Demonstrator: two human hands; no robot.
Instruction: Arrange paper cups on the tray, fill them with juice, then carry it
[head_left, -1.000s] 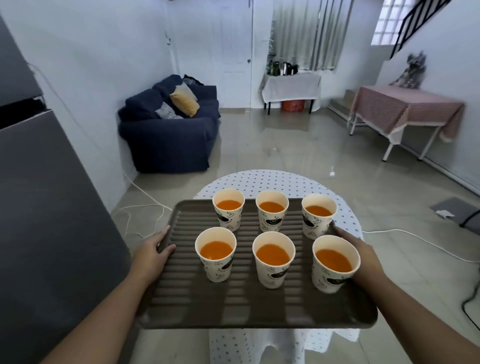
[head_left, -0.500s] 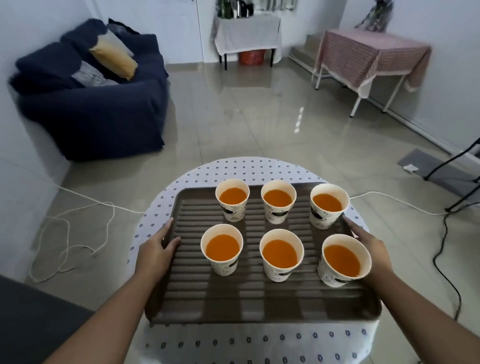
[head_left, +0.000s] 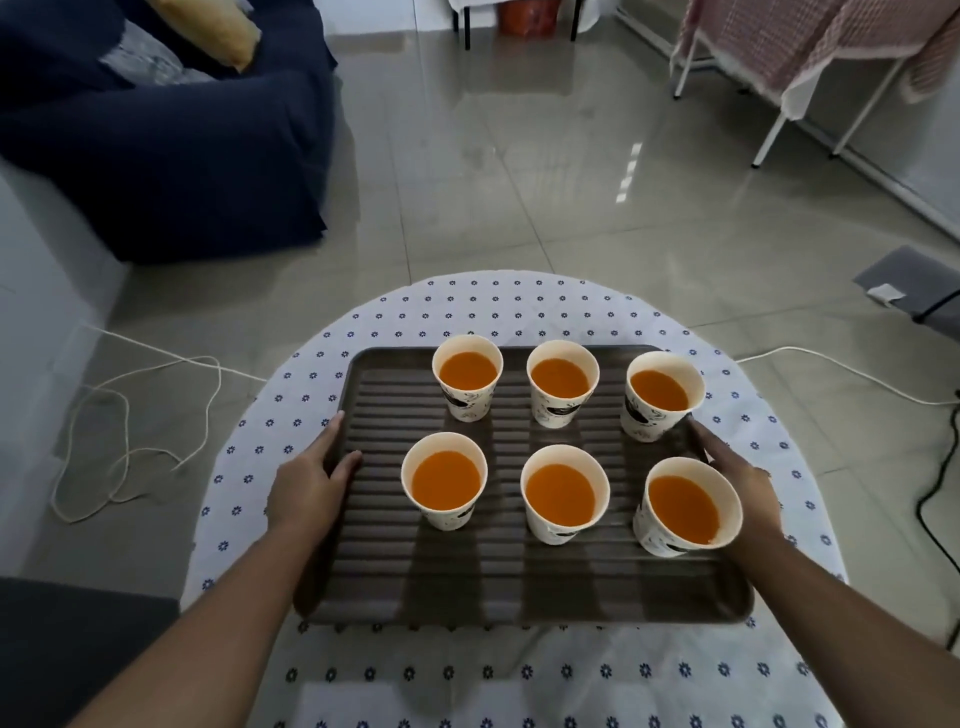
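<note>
A dark ribbed tray (head_left: 395, 582) sits over a round table with a dotted white cloth (head_left: 519, 301). Several paper cups stand on it in two rows, all holding orange juice; one is at the far left (head_left: 467, 382), another at the near right (head_left: 685, 506). My left hand (head_left: 311, 480) grips the tray's left edge, thumb on top. My right hand (head_left: 743, 483) holds the right edge, partly hidden behind the near right cup. Whether the tray rests on the cloth or hovers just above it cannot be told.
A dark blue sofa (head_left: 171, 156) with a yellow cushion stands at the far left. A white cord (head_left: 130, 410) lies looped on the tiled floor to the left. A table with pink cloth (head_left: 810, 47) is at the far right; black cables (head_left: 935, 467) run on the right.
The tray with the cups has come down toward the round table, and my view has tilted downward. Both hands keep their hold on the tray's edges.
</note>
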